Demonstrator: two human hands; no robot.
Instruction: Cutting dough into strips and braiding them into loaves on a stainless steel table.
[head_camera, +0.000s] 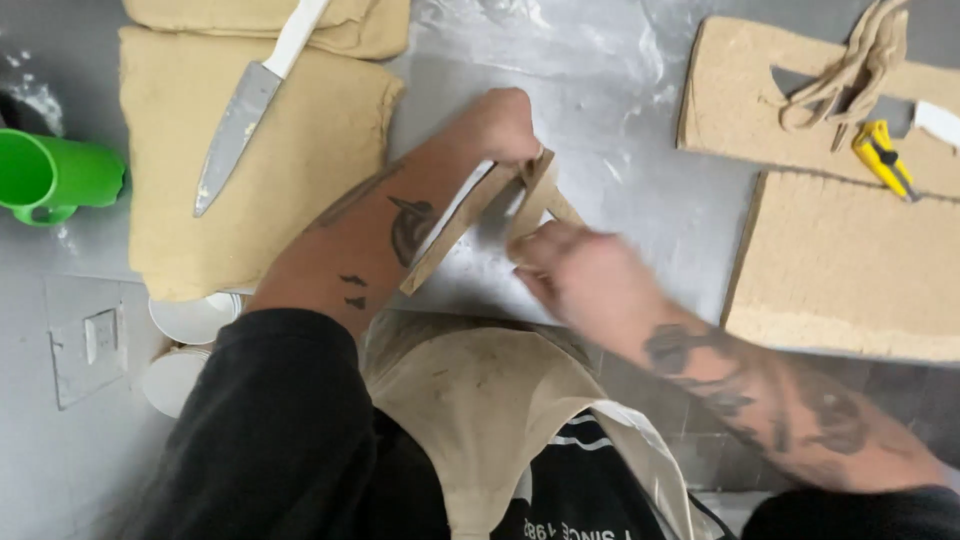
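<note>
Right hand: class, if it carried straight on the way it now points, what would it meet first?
The right hand points up-left at the tan clay strip that the left hand grips; it probably meets that strip first, though motion blur hides contact.

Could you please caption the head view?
Left hand and right hand shaping a clay strip over a steel table.

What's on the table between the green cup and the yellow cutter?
In the head view: a tan clay slab with a knife on it, then both hands holding a clay strip.
</note>
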